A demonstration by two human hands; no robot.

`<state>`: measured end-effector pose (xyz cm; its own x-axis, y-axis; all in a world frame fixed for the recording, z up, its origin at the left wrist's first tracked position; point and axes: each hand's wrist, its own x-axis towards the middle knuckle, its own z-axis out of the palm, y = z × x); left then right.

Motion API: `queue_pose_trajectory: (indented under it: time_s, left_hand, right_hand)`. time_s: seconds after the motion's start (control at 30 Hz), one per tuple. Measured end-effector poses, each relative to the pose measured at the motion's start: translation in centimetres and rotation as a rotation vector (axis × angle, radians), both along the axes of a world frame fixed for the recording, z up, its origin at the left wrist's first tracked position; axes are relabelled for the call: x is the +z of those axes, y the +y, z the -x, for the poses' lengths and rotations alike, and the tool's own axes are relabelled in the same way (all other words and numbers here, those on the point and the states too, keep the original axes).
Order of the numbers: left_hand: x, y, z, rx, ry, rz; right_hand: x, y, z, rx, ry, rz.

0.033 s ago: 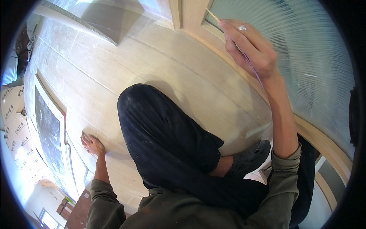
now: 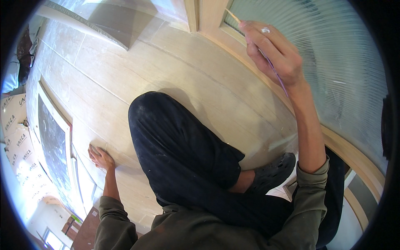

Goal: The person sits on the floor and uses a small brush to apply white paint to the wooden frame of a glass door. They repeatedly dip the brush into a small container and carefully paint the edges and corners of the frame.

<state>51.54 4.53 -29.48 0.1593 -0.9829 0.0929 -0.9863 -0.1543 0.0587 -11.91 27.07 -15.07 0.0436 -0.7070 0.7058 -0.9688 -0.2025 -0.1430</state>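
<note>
A thin paintbrush [image 2: 274, 71] with a purple handle is pinched in my right hand [image 2: 275, 52], up at the right. Its pale, slender tip points up and left, in front of the corner where a light wooden frame [image 2: 209, 21] meets a ribbed glass panel [image 2: 341, 71]. Whether the tip touches the frame or glass, I cannot tell. Far to the left, my left hand [image 2: 101, 158] rests on the tiled floor [image 2: 112, 75], fingers stretched out and holding nothing.
My bent knee [image 2: 150, 108] and dark clog [image 2: 273, 173] take up the middle. A dusty dark panel with a pale frame [image 2: 68, 125] lies at the left, near printed sheeting [image 2: 18, 133]. A board edge [image 2: 96, 29] juts in at upper left. Part of another person [image 2: 11, 75] shows at the far left.
</note>
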Motion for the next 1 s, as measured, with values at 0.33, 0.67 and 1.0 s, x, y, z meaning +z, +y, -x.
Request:
queue_pose_trajectory:
  time_s: [0.33, 0.67, 1.0]
  left_hand:
    - [-0.58, -0.19, -0.47, -0.017, -0.014, 0.052]
    - [-0.61, -0.03, -0.83, -0.020, -0.032, 0.053]
    - [-0.40, -0.08, -0.28, -0.024, -0.007, 0.048]
  right_hand:
    - [0.07, -0.36, -0.13, -0.014, -0.032, 0.078]
    - [0.95, -0.99, -0.54, -0.019, -0.035, 0.177]
    - [0.21, -0.27, -0.16, -0.001, -0.018, 0.056]
